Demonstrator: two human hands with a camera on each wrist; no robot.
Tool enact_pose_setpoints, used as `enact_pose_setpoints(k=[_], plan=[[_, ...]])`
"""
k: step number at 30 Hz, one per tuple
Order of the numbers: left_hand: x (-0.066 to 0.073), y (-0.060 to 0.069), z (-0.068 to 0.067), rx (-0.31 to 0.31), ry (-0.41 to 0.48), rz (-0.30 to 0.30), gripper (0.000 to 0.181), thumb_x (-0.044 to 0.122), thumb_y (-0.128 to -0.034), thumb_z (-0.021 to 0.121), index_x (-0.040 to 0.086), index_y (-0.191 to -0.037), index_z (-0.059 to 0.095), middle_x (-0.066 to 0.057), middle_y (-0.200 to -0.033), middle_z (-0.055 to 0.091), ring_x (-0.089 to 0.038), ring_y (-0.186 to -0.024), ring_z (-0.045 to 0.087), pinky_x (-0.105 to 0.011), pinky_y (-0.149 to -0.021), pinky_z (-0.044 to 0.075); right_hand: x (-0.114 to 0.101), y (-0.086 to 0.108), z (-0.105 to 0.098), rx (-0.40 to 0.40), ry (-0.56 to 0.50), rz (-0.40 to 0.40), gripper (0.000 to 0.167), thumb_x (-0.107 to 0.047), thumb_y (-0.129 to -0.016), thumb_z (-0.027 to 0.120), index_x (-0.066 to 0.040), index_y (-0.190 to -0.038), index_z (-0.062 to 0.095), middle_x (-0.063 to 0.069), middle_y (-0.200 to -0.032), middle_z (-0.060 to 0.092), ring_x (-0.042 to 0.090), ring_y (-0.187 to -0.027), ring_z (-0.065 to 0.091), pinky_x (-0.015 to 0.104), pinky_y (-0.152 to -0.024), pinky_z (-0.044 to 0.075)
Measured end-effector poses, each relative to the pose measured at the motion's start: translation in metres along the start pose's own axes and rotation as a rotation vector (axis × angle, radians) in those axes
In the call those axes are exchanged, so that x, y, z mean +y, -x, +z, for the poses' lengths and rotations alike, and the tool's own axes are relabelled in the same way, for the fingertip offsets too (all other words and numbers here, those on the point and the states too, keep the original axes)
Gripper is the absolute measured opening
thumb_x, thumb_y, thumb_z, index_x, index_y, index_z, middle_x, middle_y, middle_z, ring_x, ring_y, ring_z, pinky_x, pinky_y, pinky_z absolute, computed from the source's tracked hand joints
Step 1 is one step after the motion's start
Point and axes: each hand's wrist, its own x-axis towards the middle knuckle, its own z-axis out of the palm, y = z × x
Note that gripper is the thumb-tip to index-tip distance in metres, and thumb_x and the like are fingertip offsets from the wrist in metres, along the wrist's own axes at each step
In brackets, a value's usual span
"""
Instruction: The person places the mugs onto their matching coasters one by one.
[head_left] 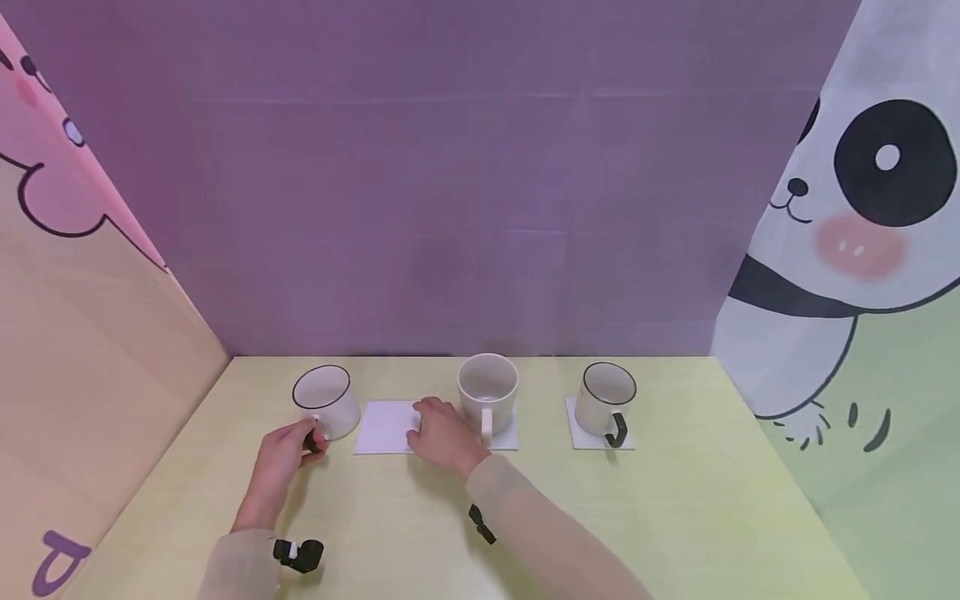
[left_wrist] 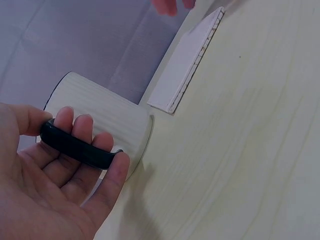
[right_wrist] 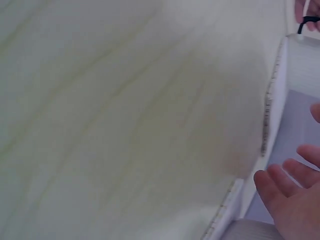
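Note:
My left hand (head_left: 279, 458) grips the black handle (left_wrist: 75, 147) of a white mug (head_left: 339, 415) with a dark rim, at the left of the table. In the left wrist view the fingers are curled through that handle. Right of this mug lies a square white coaster (head_left: 384, 429) with nothing on it. Over its right end is my right hand (head_left: 447, 437), fingers relaxed and nothing held. The right wrist view shows the right hand (right_wrist: 300, 200) with fingers spread; whether it touches the coaster I cannot tell.
Next to the right hand a plain white mug (head_left: 487, 387) stands on a coaster (head_left: 510, 437). Farther right, a dark-rimmed mug (head_left: 603, 404) with a black handle stands on another coaster (head_left: 581, 437). A purple cloth (head_left: 465, 183) rises behind the pale wooden table (head_left: 712, 500).

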Motion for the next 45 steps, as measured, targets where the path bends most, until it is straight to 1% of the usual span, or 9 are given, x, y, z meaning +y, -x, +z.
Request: enact_pose_setpoints(k=[5, 11, 17, 21, 24, 34, 39, 45], plan=[[-0.001, 0.000, 0.003, 0.000, 0.003, -0.013, 0.043, 0.027, -0.1096, 0.041, -0.012, -0.106, 0.061, -0.004, -0.090, 0.060, -0.016, -0.089, 0.058, -0.025, -0.081, 0.057, 0.007, -0.002, 0.007, -0.049, 0.085, 0.020, 0.049, -0.027, -0.096, 0.059, -0.007, -0.141, 0.059, 0.011, -0.150, 0.052, 0.035, -0.132, 0.053, 0.041, -0.111, 0.041], [-0.002, 0.000, 0.003, 0.008, -0.014, -0.006, 0.044, 0.027, -0.1096, 0.039, -0.012, -0.105, 0.060, -0.005, -0.090, 0.060, -0.017, -0.089, 0.058, -0.024, -0.080, 0.057, 0.007, -0.003, 0.010, -0.070, 0.138, 0.024, 0.047, -0.027, -0.094, 0.059, -0.010, -0.138, 0.061, 0.010, -0.153, 0.049, 0.034, -0.132, 0.051, 0.049, -0.107, 0.043], [-0.003, 0.000, 0.004, -0.006, -0.016, -0.007, 0.044, 0.026, -0.1098, 0.040, -0.012, -0.107, 0.060, -0.005, -0.090, 0.060, -0.016, -0.089, 0.059, -0.026, -0.081, 0.058, 0.004, -0.005, 0.010, -0.110, 0.203, 0.056, 0.050, -0.028, -0.094, 0.059, -0.012, -0.142, 0.059, 0.006, -0.158, 0.044, 0.032, -0.135, 0.047, 0.047, -0.109, 0.041], [-0.003, 0.000, 0.005, -0.003, -0.018, -0.006, 0.044, 0.027, -0.1099, 0.040, -0.013, -0.108, 0.060, -0.005, -0.090, 0.061, -0.016, -0.089, 0.059, -0.025, -0.081, 0.058, 0.005, -0.006, 0.012, -0.125, 0.236, 0.059, 0.048, -0.028, -0.093, 0.061, -0.013, -0.139, 0.061, 0.004, -0.157, 0.045, 0.029, -0.134, 0.046, 0.046, -0.109, 0.040], [-0.002, 0.001, 0.005, -0.002, -0.017, -0.006, 0.044, 0.027, -0.1100, 0.040, -0.013, -0.108, 0.060, -0.005, -0.090, 0.061, -0.016, -0.089, 0.059, -0.025, -0.081, 0.057, 0.006, -0.007, 0.014, -0.130, 0.239, 0.062, 0.047, -0.028, -0.093, 0.061, -0.013, -0.137, 0.062, 0.003, -0.156, 0.046, 0.028, -0.134, 0.045, 0.045, -0.109, 0.040], [0.003, 0.002, 0.001, -0.039, -0.004, 0.003, 0.041, 0.022, -0.1105, 0.035, -0.014, -0.110, 0.055, -0.005, -0.091, 0.059, -0.015, -0.088, 0.058, -0.026, -0.082, 0.057, 0.006, -0.012, 0.018, -0.140, 0.234, 0.073, 0.053, -0.031, -0.096, 0.059, -0.015, -0.146, 0.056, 0.000, -0.159, 0.043, 0.027, -0.137, 0.042, 0.044, -0.112, 0.036], [0.005, 0.004, 0.000, -0.056, 0.001, -0.008, 0.041, 0.022, -0.1113, 0.034, -0.013, -0.113, 0.054, -0.006, -0.094, 0.059, -0.015, -0.090, 0.058, -0.025, -0.083, 0.056, 0.005, -0.013, 0.019, -0.142, 0.242, 0.081, 0.051, -0.031, -0.095, 0.060, -0.016, -0.144, 0.057, 0.000, -0.158, 0.044, 0.027, -0.136, 0.043, 0.043, -0.111, 0.037], [0.007, 0.004, 0.000, -0.059, 0.000, 0.032, 0.041, 0.023, -0.1117, 0.035, -0.014, -0.113, 0.054, -0.005, -0.093, 0.058, -0.015, -0.088, 0.057, -0.024, -0.080, 0.055, 0.003, -0.012, 0.018, -0.146, 0.265, 0.077, 0.051, -0.030, -0.096, 0.059, -0.015, -0.144, 0.056, 0.001, -0.158, 0.044, 0.027, -0.137, 0.043, 0.043, -0.111, 0.038]])
